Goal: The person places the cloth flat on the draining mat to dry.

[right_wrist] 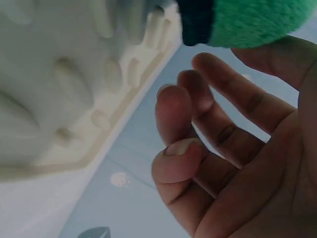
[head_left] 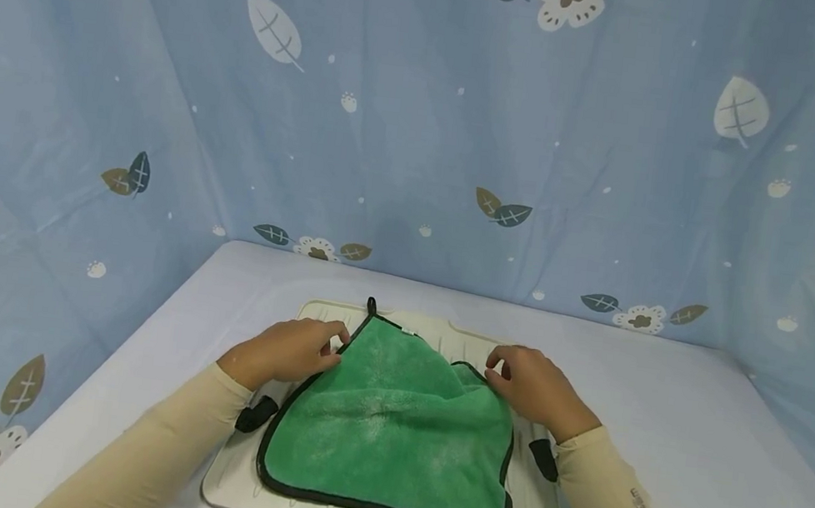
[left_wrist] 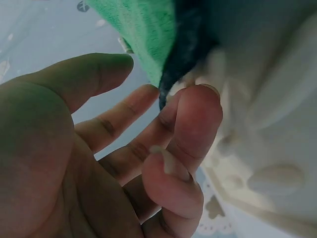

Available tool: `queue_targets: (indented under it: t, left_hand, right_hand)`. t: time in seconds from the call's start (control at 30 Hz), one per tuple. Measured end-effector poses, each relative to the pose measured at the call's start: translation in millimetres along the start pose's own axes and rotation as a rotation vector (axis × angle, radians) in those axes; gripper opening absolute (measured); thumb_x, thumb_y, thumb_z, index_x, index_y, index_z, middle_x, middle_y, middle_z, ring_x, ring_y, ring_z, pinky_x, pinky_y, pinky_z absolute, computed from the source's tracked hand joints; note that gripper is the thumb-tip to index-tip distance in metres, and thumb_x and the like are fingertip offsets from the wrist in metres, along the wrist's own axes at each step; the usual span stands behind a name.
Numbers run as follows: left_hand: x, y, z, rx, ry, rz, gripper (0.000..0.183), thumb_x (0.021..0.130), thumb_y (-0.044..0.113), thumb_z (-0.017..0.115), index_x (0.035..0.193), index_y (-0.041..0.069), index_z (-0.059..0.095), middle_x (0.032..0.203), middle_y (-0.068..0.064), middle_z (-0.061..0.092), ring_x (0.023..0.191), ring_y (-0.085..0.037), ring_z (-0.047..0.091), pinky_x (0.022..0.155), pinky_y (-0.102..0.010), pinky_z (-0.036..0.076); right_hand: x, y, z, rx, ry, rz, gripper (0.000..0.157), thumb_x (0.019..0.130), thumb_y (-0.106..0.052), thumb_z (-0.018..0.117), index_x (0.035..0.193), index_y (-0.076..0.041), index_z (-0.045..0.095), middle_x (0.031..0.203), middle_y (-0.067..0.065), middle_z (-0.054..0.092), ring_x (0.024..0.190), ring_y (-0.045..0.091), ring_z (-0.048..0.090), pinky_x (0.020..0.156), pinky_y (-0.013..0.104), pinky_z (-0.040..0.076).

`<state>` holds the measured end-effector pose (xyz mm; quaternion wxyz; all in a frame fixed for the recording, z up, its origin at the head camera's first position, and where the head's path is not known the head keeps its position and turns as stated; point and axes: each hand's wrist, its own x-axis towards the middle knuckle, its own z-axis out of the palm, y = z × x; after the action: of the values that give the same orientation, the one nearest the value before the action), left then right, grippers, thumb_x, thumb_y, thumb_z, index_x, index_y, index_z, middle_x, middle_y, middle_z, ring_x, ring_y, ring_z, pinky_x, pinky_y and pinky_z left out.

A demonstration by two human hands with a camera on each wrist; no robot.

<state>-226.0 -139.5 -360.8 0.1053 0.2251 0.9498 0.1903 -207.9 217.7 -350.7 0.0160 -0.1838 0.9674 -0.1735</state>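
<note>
A green plush towel [head_left: 388,428] with a dark bound edge lies rumpled, a fold running across its upper half. A dark hanging loop [head_left: 371,307] sticks up at its top left corner. Under it is a cream ribbed tray [head_left: 231,477]. My left hand [head_left: 294,348] is at the towel's upper left edge; in the left wrist view its thumb and bent fingers are apart, fingertips close to the dark binding. At the upper right edge, my right hand [head_left: 532,385] has loosely bent fingers; its thumb tip is partly hidden by the towel in the right wrist view.
Dark pieces [head_left: 257,414] show on the tray's left and right sides, beside the wrists. The tray stands on a white-covered table [head_left: 675,419]. A blue curtain [head_left: 422,122] with leaf and flower prints rises behind the table and along its sides.
</note>
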Motion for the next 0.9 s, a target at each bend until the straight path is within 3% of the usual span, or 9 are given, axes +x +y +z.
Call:
queue_targets:
  t: [0.23, 0.37, 0.5, 0.73, 0.9]
  left_hand:
    - [1.4, -3.0, 3.4, -0.029, -0.013, -0.012, 0.031, 0.096, 0.02, 0.068, 0.126, 0.013, 0.062, 0.093, -0.002, 0.067, 0.07, -0.01, 0.058, 0.063, -0.031, 0.047]
    - [-0.1, -3.9, 6.9, -0.027, -0.007, 0.0, 0.033, 0.095, 0.019, 0.069, 0.126, 0.012, 0.061, 0.09, 0.0, 0.065, 0.07, -0.01, 0.056, 0.063, -0.031, 0.047]
    - [-1.2, -5.3, 8.1, -0.027, -0.005, 0.021, 0.034, 0.095, 0.017, 0.069, 0.127, 0.012, 0.06, 0.08, 0.003, 0.06, 0.063, -0.01, 0.053, 0.059, -0.029, 0.044]
    - [-1.3, -6.9, 8.5, -0.01, -0.003, 0.079, 0.038, 0.096, 0.014, 0.067, 0.132, 0.012, 0.057, 0.072, 0.005, 0.056, 0.054, -0.008, 0.047, 0.054, -0.026, 0.041]
    - [-0.8, -5.6, 9.5, -0.008, -0.021, 0.073, 0.048, 0.097, 0.013, 0.065, 0.143, 0.016, 0.049, 0.066, 0.006, 0.054, 0.051, -0.007, 0.046, 0.051, -0.025, 0.04]
  right_hand:
    - [-3.5, 7.9, 7.6, -0.013, -0.069, 0.014, 0.022, 0.098, -0.018, 0.063, 0.114, -0.006, 0.071, 0.099, 0.008, 0.064, 0.089, 0.021, 0.062, 0.076, 0.042, 0.053]
    - [-5.6, 9.5, 13.3, 0.011, -0.096, 0.002, 0.019, 0.1, -0.017, 0.061, 0.113, -0.009, 0.072, 0.104, 0.01, 0.062, 0.096, 0.025, 0.063, 0.08, 0.044, 0.054]
    - [-4.2, 8.8, 17.0, 0.001, -0.082, -0.035, 0.016, 0.099, -0.014, 0.061, 0.11, -0.009, 0.072, 0.102, 0.01, 0.061, 0.093, 0.024, 0.063, 0.08, 0.044, 0.054]
    - [-1.9, 8.8, 19.2, -0.021, -0.073, -0.07, 0.005, 0.096, -0.008, 0.064, 0.095, -0.009, 0.069, 0.085, 0.002, 0.059, 0.074, 0.012, 0.051, 0.066, 0.032, 0.046]
    - [-1.5, 9.5, 18.7, 0.024, -0.089, -0.059, 0.011, 0.097, -0.008, 0.062, 0.087, -0.01, 0.067, 0.078, -0.001, 0.059, 0.069, 0.009, 0.051, 0.063, 0.029, 0.044]
